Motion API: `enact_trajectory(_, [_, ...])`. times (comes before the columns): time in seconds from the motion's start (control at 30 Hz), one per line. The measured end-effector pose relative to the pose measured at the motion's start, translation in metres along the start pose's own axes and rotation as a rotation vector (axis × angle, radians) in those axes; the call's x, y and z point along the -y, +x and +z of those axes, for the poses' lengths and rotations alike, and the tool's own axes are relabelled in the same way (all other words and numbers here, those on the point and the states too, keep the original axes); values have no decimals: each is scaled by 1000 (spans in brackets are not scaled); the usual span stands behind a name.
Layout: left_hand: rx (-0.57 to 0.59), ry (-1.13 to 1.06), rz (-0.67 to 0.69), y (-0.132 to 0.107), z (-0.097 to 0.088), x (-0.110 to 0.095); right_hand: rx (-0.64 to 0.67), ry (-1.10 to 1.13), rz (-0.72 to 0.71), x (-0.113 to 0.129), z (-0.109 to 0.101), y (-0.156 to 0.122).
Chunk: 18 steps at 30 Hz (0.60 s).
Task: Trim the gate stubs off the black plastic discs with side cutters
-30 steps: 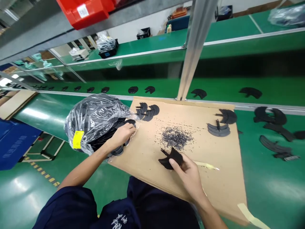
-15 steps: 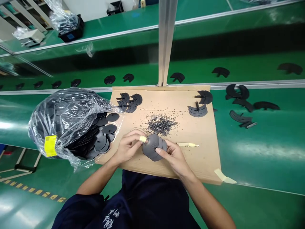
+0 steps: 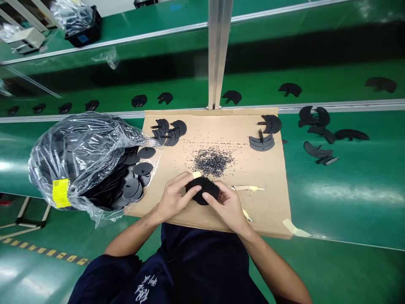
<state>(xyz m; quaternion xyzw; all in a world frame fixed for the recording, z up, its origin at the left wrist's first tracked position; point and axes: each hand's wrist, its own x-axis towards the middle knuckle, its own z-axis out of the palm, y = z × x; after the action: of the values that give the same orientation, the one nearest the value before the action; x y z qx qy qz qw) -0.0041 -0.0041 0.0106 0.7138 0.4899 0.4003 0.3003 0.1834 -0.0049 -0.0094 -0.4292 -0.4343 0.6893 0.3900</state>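
A round black plastic disc part (image 3: 207,185) is held between both hands above the cardboard sheet. My left hand (image 3: 177,194) grips its left side, with yellow tape around a fingertip. My right hand (image 3: 226,204) pinches its right edge, thumb on the near face. Just beyond the disc part lies a pile of small black pieces (image 3: 213,161) on the cardboard (image 3: 265,211). Beside my right hand rest a thin tool wrapped in pale tape (image 3: 248,188) and another partly hidden one (image 3: 247,214).
A clear plastic bag (image 3: 85,143) full of black discs stands at left, some spilling out. Curved black parts (image 3: 171,131) lie at the cardboard's far left, others (image 3: 262,142) at its right. More parts line the green belt (image 3: 253,95) behind the metal post (image 3: 218,55).
The disc part has been tilted or turned, so a darker face now shows. My left thumb has moved onto it. A second taped tool has come into view beside my right wrist.
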Motion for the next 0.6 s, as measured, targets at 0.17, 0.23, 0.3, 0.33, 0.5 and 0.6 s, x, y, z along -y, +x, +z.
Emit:
enact_trajectory(0.17, [-9,-18,31,2,3,-5,-46,-205,-125,-2,-3,-1])
enact_trajectory(0.23, [-32,-71,-8,2,4,-6,-78,-267,-217,-4,-3,-3])
enact_trajectory(0.3, [-33,-128,5,2,3,-7,-81,-290,-316,-4,-4,-5])
enact_trajectory(0.33, [-25,-146,37,2,3,-8,-63,-291,-359,-4,-4,-5])
enact_trajectory(0.5, [1,-120,216,4,0,-14,53,-310,-460,-1,-8,-5])
enact_trajectory(0.6, [-29,-113,262,5,0,-16,47,-320,-433,1,-9,-6])
